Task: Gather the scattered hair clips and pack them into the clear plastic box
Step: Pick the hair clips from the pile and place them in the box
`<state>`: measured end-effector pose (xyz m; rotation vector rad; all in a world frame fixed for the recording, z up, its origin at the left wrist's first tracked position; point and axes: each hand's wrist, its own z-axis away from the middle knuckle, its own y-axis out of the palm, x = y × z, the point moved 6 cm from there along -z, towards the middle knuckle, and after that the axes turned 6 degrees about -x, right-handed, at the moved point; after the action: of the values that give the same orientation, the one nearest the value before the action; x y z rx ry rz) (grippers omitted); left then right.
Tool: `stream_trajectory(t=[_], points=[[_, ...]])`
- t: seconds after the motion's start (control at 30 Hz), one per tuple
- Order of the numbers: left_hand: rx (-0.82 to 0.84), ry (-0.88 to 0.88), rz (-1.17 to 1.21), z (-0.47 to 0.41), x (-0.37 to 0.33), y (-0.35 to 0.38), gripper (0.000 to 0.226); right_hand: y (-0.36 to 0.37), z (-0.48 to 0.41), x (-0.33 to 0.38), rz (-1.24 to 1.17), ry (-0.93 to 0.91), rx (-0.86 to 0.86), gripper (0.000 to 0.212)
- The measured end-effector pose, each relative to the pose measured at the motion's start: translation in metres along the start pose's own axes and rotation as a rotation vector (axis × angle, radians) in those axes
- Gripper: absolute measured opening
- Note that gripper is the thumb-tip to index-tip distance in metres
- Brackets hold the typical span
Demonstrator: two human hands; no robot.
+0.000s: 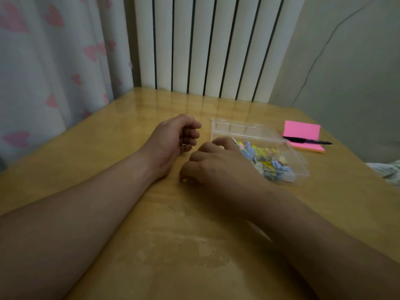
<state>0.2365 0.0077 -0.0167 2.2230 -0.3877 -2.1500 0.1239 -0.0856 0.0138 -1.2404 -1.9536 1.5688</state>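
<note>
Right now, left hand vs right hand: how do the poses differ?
The left hand rests on its side, fingers curled, apart from the clear plastic box. The right hand lies palm down, against the box, fingertips pressed to the table over something small and yellow. Both forearms rest on the table.

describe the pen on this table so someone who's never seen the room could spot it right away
Start at the wooden table and look to its far right side, past the clear plastic box of colourful hair clips. A pink sticky note pad lies there, and the black pen rests across it, the only dark, thin thing around.
</note>
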Motion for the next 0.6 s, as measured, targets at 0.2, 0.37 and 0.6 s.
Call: stream_trajectory(t=[0.2,0.37,0.6], points=[[-0.013,-0.018,0.041,-0.002,0.002,0.000,0.028,-0.002,0.001,0.012,-0.062,-0.041,-0.053,0.028],[-0.009,-0.046,0.075,-0.002,0.003,0.001,0.025,-0.004,0.001,0.008,-0.035,-0.059,-0.129,0.019],[0.000,-0.015,0.027,-0.003,0.002,-0.002,0.025,-0.038,0.034,-0.092,-0.516,0.584,-0.514,0.011]])
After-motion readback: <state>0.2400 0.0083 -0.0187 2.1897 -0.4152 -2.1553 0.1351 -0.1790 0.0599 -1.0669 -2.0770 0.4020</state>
